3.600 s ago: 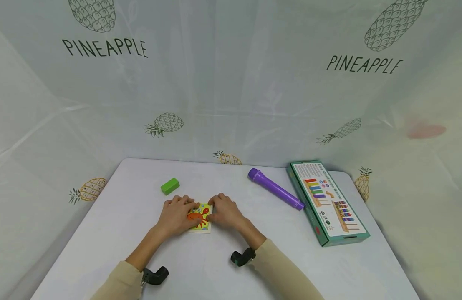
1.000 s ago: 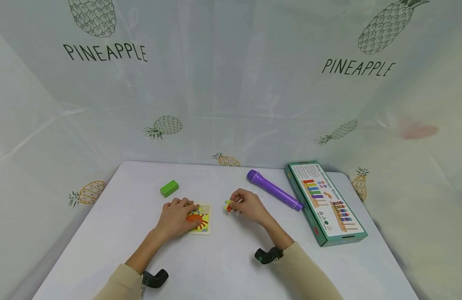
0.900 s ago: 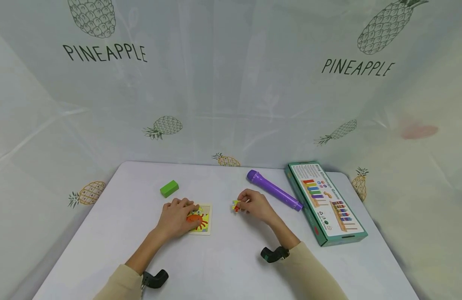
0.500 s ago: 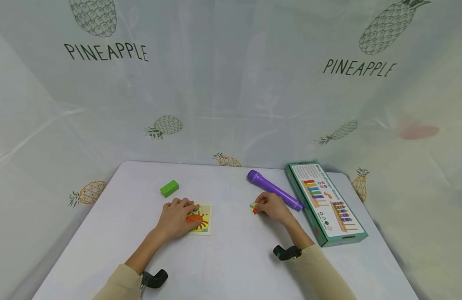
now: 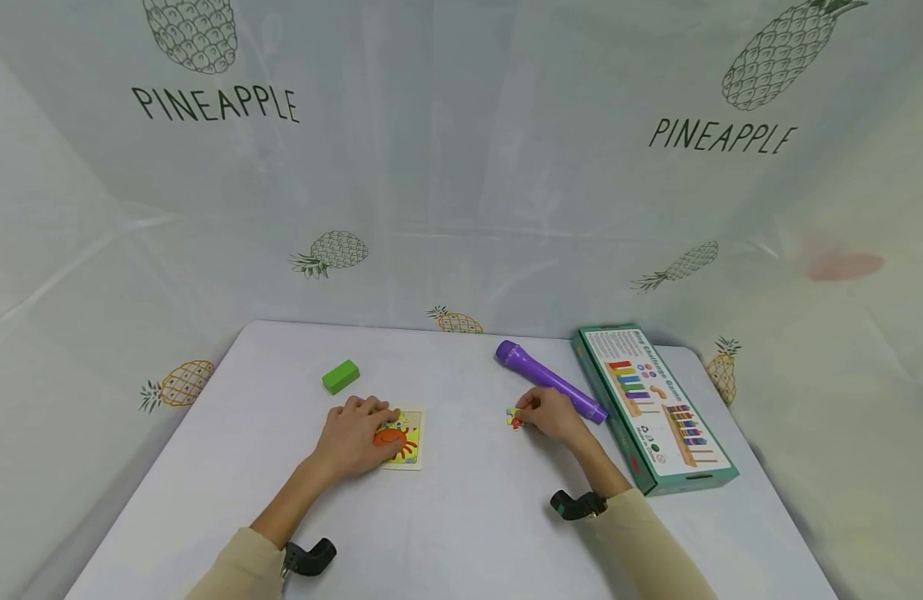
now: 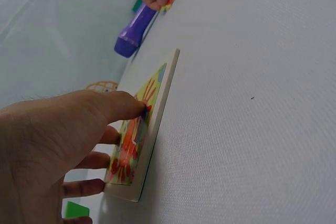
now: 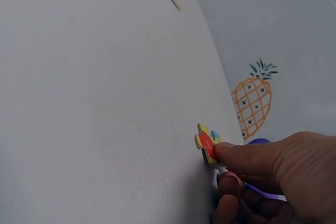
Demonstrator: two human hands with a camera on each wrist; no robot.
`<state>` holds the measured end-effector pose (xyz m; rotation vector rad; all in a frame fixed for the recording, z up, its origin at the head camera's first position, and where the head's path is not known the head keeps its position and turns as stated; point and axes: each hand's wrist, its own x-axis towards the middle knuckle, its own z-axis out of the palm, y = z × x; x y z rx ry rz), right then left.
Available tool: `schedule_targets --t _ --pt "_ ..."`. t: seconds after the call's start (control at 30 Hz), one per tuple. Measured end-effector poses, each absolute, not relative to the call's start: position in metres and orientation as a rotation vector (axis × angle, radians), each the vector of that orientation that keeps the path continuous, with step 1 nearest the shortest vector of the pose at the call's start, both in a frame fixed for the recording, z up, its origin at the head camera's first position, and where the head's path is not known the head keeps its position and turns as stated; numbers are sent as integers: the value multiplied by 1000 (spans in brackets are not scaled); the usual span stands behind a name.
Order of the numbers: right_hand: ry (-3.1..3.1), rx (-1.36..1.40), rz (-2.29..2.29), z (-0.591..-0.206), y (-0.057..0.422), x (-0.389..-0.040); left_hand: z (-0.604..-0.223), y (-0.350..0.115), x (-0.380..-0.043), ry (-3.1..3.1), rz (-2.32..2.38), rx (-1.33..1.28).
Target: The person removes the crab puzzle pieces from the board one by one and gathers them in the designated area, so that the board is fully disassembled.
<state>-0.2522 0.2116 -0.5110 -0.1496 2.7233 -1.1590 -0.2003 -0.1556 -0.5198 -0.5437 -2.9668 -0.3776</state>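
Left hand [image 5: 358,437] on the puzzle [image 5: 411,450], right hand [image 5: 553,414] pinching a piece [image 5: 514,418].
The left hand's fingers lie loosely spread over the puzzle, its right edge uncovered; the right hand's grip is narrow, thumb and finger on the piece, well apart from that edge, with a stretch of white table [image 5: 461,517] between; whether the piece touches the table, I cannot tell; the microphone [image 5: 547,379] lies just beyond the right hand, one end near the box [image 5: 659,408]; the block [image 5: 341,377] sits beyond the left hand.
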Motion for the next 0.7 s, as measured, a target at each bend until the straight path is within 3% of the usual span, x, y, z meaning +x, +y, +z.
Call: schedule_targets --t 0.7 --pt "2780 -147 -1109 -509 204 -250 -520 -164 -203 -2984 -434 -590"
